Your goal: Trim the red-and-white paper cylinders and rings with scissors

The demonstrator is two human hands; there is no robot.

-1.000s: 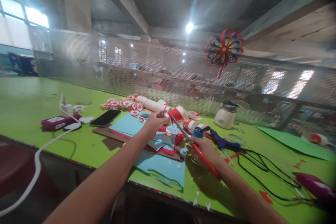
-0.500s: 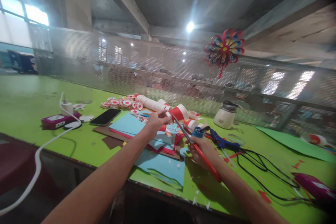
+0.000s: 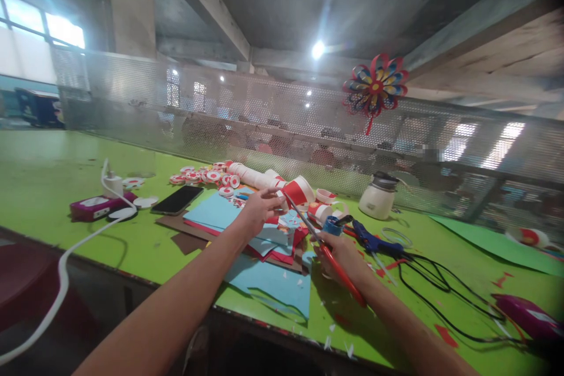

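My left hand is closed on a red and white paper cup, held on its side above the paper stack. My right hand grips scissors with red handles, their blades pointing up and left to the cup's near edge. Whether the blades are cutting into it I cannot tell. Below the hands lie light blue sheets over red and brown ones, with paper scraps on top. A blue roll of tape sits just beyond my right hand. Another red and white cup lies behind it.
A blue glue gun with black cable lies to the right. A white jug stands behind it. Further left are a phone, a purple power strip and several red-white paper discs. A mesh screen backs the table.
The cup and scissors have shifted very slightly, and both hands keep their hold. The camera view has tilted a little; the rest of the table looks the same.
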